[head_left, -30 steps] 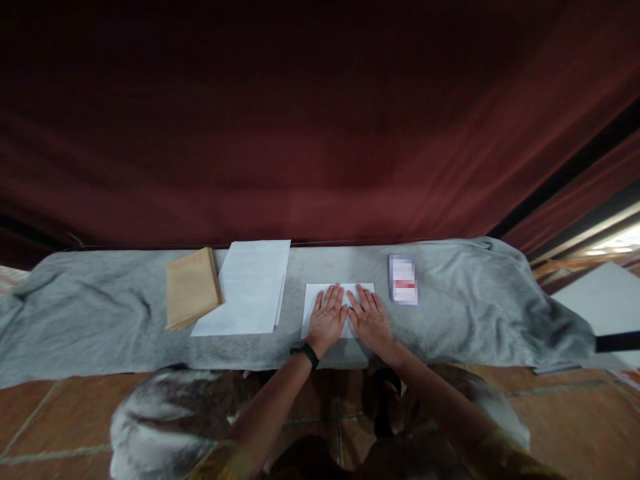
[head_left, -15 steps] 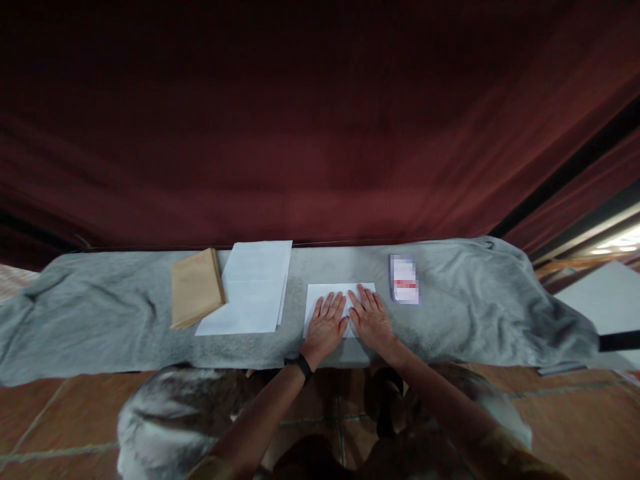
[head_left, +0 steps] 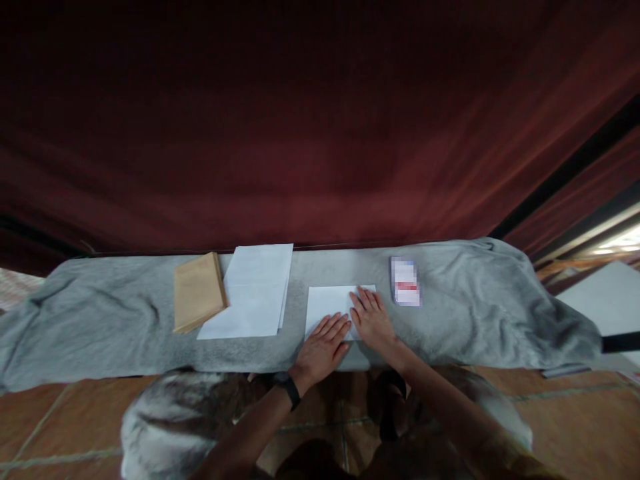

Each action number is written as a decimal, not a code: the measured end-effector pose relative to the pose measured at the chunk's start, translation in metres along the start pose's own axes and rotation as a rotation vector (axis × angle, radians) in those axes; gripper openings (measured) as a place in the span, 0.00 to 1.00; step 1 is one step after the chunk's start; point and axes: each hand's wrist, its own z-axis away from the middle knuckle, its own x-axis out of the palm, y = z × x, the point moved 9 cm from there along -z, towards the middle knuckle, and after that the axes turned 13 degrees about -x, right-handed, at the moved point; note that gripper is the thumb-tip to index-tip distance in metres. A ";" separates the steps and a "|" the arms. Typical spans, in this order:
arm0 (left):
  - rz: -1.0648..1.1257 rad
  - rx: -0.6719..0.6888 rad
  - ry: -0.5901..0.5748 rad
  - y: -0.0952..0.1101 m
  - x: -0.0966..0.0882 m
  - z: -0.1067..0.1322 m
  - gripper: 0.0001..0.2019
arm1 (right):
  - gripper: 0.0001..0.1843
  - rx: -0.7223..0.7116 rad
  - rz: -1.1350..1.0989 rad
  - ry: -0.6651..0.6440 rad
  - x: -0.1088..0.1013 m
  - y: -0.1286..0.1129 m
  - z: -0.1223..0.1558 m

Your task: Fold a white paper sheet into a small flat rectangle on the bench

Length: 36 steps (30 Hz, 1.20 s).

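Note:
A folded white sheet of paper lies on the grey cloth that covers the table. My right hand lies flat on the sheet's right part, fingers stretched out. My left hand, a black band on its wrist, rests open at the sheet's near left corner, fingertips on the paper and palm on the cloth. Neither hand holds anything.
Left of the sheet lies a stack of white paper, with brown envelopes beside it. A small printed card pack lies to the right. A dark red curtain hangs behind the table. A tiled floor shows below.
My left hand has slid back toward me, off most of the sheet, to its near left corner. My right hand has stayed flat on the sheet.

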 end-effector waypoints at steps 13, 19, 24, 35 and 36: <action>0.001 0.046 0.044 0.002 -0.003 0.018 0.24 | 0.26 -0.188 -0.058 -0.032 0.007 -0.024 -0.006; 0.019 0.057 0.030 0.002 -0.008 0.024 0.21 | 0.26 -0.195 -0.076 -0.040 0.008 -0.022 -0.005; 0.112 -0.039 0.072 -0.003 -0.016 0.013 0.16 | 0.28 -0.198 -0.093 -0.036 0.007 -0.021 -0.004; 0.112 -0.208 0.106 -0.020 -0.008 -0.049 0.23 | 0.30 -0.226 -0.131 -0.049 0.006 -0.022 -0.002; 0.105 -0.210 0.104 -0.022 -0.008 -0.052 0.23 | 0.30 -0.226 -0.132 -0.048 0.006 -0.021 -0.002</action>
